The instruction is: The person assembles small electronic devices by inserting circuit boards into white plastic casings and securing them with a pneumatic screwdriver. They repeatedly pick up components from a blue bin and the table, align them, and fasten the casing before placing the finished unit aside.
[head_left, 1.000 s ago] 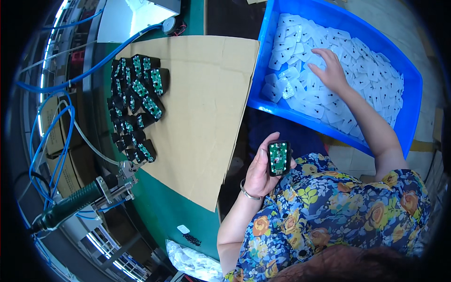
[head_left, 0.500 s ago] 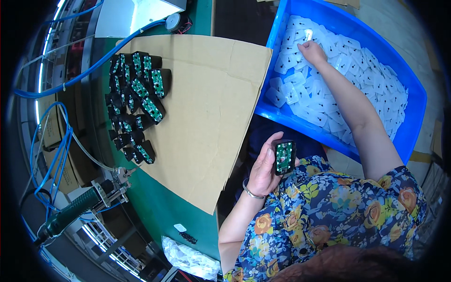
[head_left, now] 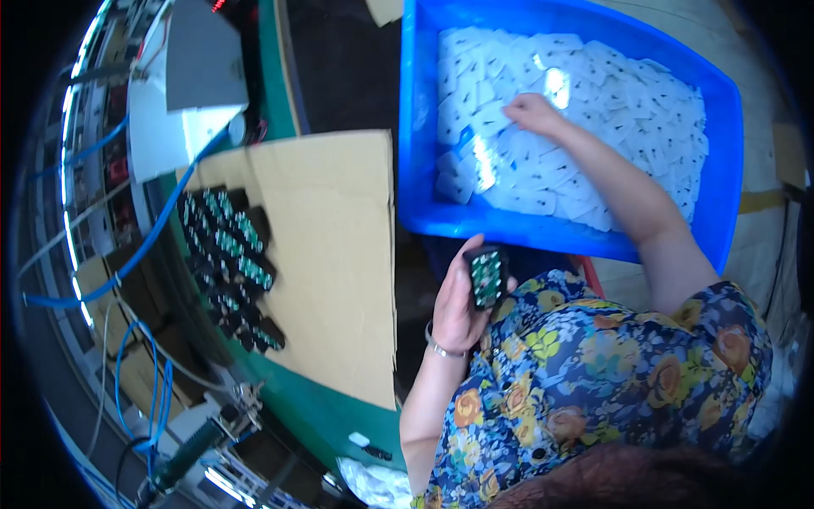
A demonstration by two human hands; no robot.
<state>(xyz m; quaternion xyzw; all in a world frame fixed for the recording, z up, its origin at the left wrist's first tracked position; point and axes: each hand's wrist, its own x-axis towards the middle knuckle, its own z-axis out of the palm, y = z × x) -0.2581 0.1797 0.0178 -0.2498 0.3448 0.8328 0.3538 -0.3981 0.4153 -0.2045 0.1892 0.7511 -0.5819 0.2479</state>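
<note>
My left hand [head_left: 454,307] is wrapped round a small black housing with a green circuit board [head_left: 487,278] in its open face. The board faces up, just off the near side of the blue bin. My right hand [head_left: 532,113] is inside the bin, low over a heap of flat translucent white plastic pieces [head_left: 585,93], each with a small dark mark. Its fingers are drawn together at the pile; whether a piece is between them is too blurred to see.
A large blue bin [head_left: 408,127] holds the white pieces. On the green table [head_left: 331,424] lies a cardboard sheet [head_left: 339,254], with several black housings with boards [head_left: 229,246] grouped on its left. A clear plastic bag [head_left: 373,481] lies in front; blue cables [head_left: 153,237] hang at left.
The view has swung, so the bin sits further left and the cardboard lower. My right hand has shifted a little over the white pieces; my left hand keeps hold of the black housing.
</note>
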